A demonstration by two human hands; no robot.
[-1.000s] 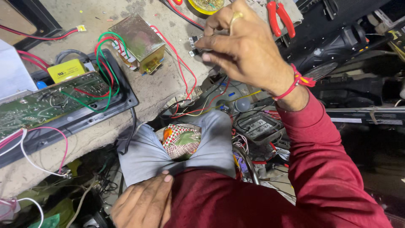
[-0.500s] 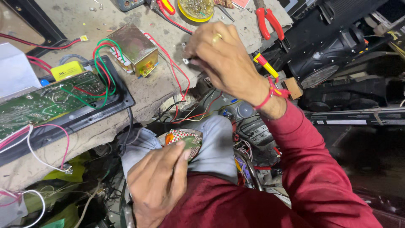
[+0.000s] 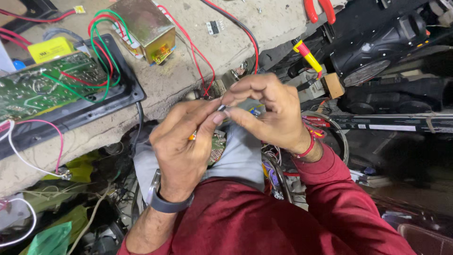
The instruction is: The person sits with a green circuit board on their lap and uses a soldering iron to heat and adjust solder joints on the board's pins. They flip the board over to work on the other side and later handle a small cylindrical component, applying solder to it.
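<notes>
My left hand (image 3: 184,146) and my right hand (image 3: 266,111) meet above my lap, their fingertips pinching one tiny dark electronic part (image 3: 222,108) between them. Under the left palm a small circuit board (image 3: 217,146) rests on my grey-trousered knee (image 3: 240,151), mostly covered by the hand. A dark watch sits on the left wrist and a red thread band on the right wrist. Both sleeves are dark red.
On the concrete bench (image 3: 198,61) lie a green circuit board in a black tray (image 3: 52,87), a brass-coloured transformer (image 3: 144,28) with red and green wires, and a small chip (image 3: 213,27). Red-handled pliers (image 3: 318,10), a yellow-red screwdriver (image 3: 306,54) and black speaker gear (image 3: 377,52) are at right.
My right hand came down from the bench to my lap. My left hand rose from my knee to meet it, and both now pinch the small part.
</notes>
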